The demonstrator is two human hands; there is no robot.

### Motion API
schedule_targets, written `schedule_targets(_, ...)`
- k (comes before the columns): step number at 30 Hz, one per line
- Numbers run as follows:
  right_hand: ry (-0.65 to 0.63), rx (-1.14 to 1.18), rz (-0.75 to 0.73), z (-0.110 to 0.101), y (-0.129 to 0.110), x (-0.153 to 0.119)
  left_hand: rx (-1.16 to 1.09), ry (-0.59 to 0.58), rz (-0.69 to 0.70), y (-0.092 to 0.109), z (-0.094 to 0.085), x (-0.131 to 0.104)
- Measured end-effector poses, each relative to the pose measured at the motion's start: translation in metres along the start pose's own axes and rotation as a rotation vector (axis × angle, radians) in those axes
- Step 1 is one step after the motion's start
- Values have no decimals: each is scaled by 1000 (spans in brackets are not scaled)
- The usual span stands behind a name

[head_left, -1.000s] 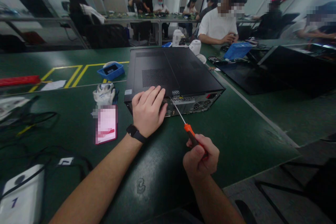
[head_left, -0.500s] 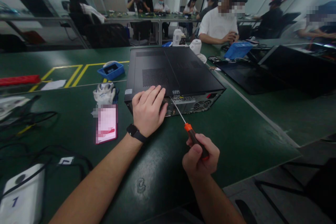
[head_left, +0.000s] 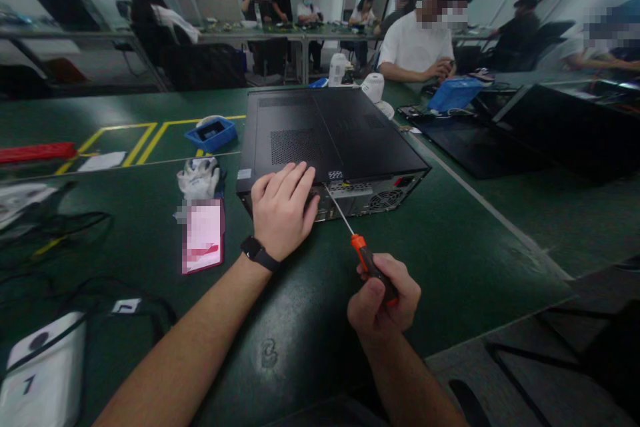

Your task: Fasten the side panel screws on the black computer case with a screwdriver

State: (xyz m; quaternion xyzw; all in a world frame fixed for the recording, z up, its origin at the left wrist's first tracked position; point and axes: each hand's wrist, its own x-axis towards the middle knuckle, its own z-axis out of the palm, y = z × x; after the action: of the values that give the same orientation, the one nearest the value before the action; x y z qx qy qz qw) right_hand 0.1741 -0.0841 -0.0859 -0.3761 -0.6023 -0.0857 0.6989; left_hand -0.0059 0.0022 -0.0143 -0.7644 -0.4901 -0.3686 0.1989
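While our left grip [head_left: 284, 215] rests uncurled on the case [head_left: 334, 127], which lies on the worktop [head_left: 475, 260], our right grip [head_left: 389, 300] curls firmly round the screwdriver [head_left: 364, 255], whose tip [head_left: 327, 189] seems to touch the back panel [head_left: 357, 203].

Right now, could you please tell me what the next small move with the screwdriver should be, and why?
I'd probably give the screwdriver a small turn with the right grip: its tip appears to meet the upper edge of the rear panel, and the left grip rests on the black computer case, which may steady it. Exactly what the tip meets is too small to tell.
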Motion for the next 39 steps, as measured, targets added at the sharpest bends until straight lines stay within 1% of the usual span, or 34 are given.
schedule_targets(4,8,-45,12,0,1,-3,-7,-1,-2,0,0,0)
schedule_targets(8,39,71,39,5,-1,-1,-33,-9,-18,0,1,0)
schedule_targets(11,28,115,39,7,-3,3,-31,-6,-18,0,1,0)
schedule_targets(16,-14,77,47,3,-3,3,-33,5,-13,-1,2,0)
schedule_targets(22,44,93,22,6,-1,3,-24,6,-2,-1,1,0)
schedule_targets(25,50,83,12,7,-1,4,-21,9,1,-1,1,0)
schedule_targets(28,41,21,30,6,-1,2,-25,5,-2,-1,1,0)
schedule_targets(33,88,-52,74,5,-2,-1,-3,4,4,-1,1,0)
schedule_targets(39,56,-21,77,5,0,4,-11,-2,0,-1,1,0)
